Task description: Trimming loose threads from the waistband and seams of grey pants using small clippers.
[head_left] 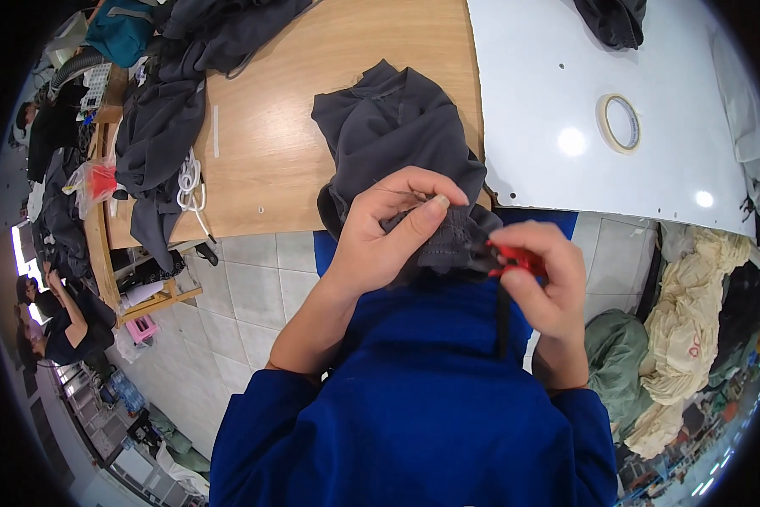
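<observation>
A dark grey garment (397, 127) lies on the wooden table and hangs over its near edge toward me. My left hand (397, 224) is closed on the gathered, stitched part of the garment, thumb against the fingers. A thin loose thread seems to show near those fingertips. In my right hand (544, 270) is a small red-handled cutting tool (519, 258), probably thread snips. It sits against the right side of the gathered fabric; its blades are hidden or blurred. A narrow black strip (503, 321) hangs below.
Right of the wooden table (270, 186) stands a white table (549, 110) with a roll of tape (619, 124). Dark garments (160, 127) and a white cord (190, 182) lie at left. Cloth piles (684, 329) rest at lower right. Another person (67, 313) is far left.
</observation>
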